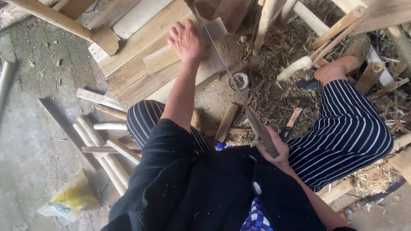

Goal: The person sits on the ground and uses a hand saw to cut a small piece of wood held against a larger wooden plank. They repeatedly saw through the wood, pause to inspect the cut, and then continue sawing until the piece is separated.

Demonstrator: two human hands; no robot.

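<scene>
My left hand is stretched forward, fingers curled over the edge of a pale wooden board lying on a stack of planks. My right hand sits close to my body, gripping the lower end of a long thin saw blade. The blade runs diagonally up and away, passing just right of my left hand toward dark wood at the top. My knees in striped trousers are spread on either side.
Rough sticks and split poles lie on the concrete at left. Straw, shavings and wood offcuts cover the ground between my legs. A small round tin and a yellow-white bag are nearby. More poles lean at upper right.
</scene>
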